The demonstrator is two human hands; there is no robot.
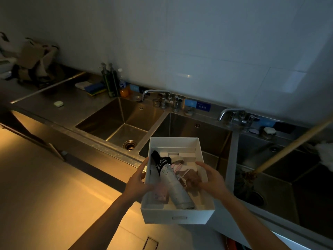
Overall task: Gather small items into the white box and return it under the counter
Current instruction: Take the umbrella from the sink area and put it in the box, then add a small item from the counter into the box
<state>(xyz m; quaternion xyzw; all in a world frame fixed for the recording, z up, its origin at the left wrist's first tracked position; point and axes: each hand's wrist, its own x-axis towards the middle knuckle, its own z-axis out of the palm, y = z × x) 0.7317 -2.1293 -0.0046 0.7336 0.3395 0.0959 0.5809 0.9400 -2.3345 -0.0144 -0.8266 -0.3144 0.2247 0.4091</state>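
both hands grip the white box [177, 216] in the air in front of the steel counter [75, 105], the left hand [137, 181] on its left wall and the right hand [211, 179] on its right wall. a folded grey umbrella [173, 184] lies inside among small pink and brown items. behind it are sink basins [124, 121], taps [155, 95], soap bottles [110, 80] and sponges [94, 87]; a wooden mop handle [288, 147] slants across the right basin

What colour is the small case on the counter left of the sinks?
Pale green small case, seen in the head view.
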